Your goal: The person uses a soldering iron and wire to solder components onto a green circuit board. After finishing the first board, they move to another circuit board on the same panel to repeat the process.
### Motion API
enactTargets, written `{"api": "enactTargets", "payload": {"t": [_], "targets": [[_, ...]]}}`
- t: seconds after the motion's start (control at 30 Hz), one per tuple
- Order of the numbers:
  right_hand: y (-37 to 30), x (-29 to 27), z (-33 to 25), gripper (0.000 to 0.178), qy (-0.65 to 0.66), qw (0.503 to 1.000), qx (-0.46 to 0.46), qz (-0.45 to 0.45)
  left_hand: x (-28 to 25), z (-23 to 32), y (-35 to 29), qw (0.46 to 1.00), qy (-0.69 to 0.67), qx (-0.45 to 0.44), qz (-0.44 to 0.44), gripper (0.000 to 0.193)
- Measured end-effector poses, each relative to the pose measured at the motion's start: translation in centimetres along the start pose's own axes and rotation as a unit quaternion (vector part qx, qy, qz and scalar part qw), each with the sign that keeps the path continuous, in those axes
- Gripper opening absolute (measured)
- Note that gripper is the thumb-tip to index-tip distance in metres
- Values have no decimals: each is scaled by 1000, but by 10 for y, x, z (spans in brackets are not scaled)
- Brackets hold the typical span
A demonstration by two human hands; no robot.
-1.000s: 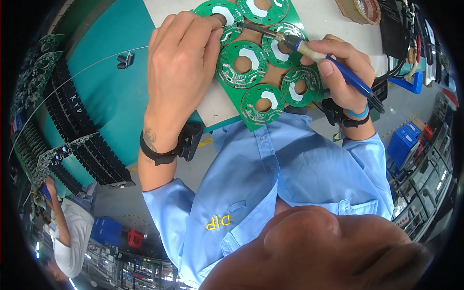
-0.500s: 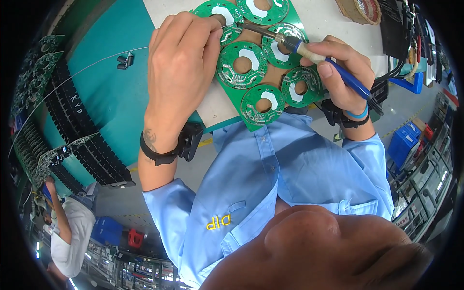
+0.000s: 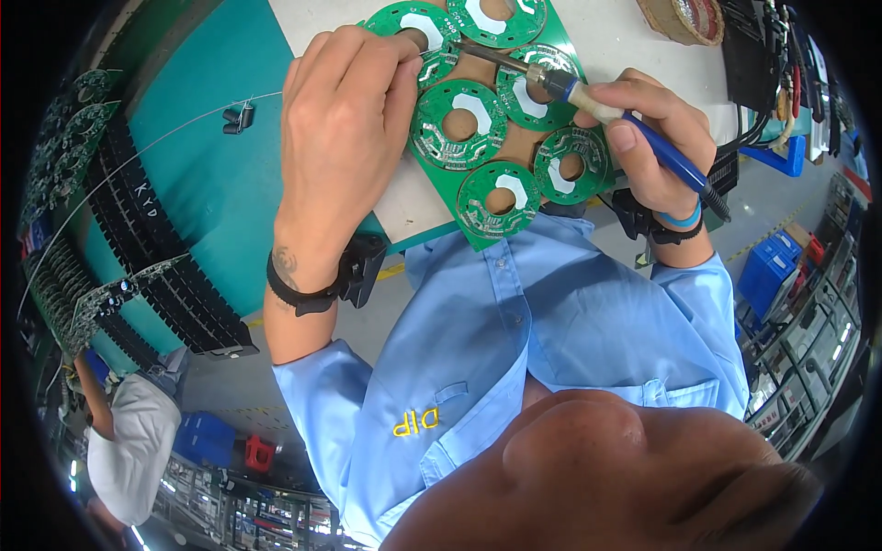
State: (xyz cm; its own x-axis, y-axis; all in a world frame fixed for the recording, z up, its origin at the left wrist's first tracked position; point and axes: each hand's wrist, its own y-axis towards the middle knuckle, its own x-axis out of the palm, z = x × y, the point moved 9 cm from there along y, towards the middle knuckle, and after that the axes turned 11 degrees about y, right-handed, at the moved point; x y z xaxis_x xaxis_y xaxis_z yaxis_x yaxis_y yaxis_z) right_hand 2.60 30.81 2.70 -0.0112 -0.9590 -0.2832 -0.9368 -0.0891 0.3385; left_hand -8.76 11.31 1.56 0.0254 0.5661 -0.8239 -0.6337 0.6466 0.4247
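Note:
My right hand (image 3: 660,138) grips the blue handle of a soldering iron (image 3: 669,154). The iron's metal tip points left, at the upper left round green circuit board (image 3: 390,20). Close to that tip, my left hand (image 3: 340,124) pinches thin solder wire (image 3: 266,95), which trails away leftward in a long curve. A short end of the wire pokes out past the fingertips toward the tip. Several more round boards, each with a centre hole and a white patch, make up one green panel (image 3: 470,237) beneath both hands.
A small dark cylindrical component cluster (image 3: 241,118) lies on the teal mat (image 3: 207,69). Black slotted racks (image 3: 152,216) and upright boards stand at left. A round tan container (image 3: 682,20) and black cables (image 3: 761,87) are at upper right. A co-worker in white (image 3: 136,441) is at lower left.
The soldering iron has shifted very slightly, its tip still at the upper left board. My left hand stays nearly still. The co-worker's arm and body have moved a little.

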Motion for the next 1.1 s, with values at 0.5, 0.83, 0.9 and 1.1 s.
{"api": "enactTargets", "payload": {"t": [0.5, 0.83, 0.9, 1.1], "targets": [[-50, -46, -7, 23, 27, 992, 6, 121, -4, -6, -1, 1000, 6, -5, 5, 15], [-91, -92, 15, 29, -231, 918, 38, 320, 2, -16, 6, 998, 39, -40, -7, 6], [-106, -105, 5, 30, -229, 917, -69, 318, -2, -17, 5, 997, 46, -66, -21, 6], [-185, -188, -9, 23, -303, 736, -159, 584, -6, -29, 2, 997, 52, -45, 20, 11]]}}
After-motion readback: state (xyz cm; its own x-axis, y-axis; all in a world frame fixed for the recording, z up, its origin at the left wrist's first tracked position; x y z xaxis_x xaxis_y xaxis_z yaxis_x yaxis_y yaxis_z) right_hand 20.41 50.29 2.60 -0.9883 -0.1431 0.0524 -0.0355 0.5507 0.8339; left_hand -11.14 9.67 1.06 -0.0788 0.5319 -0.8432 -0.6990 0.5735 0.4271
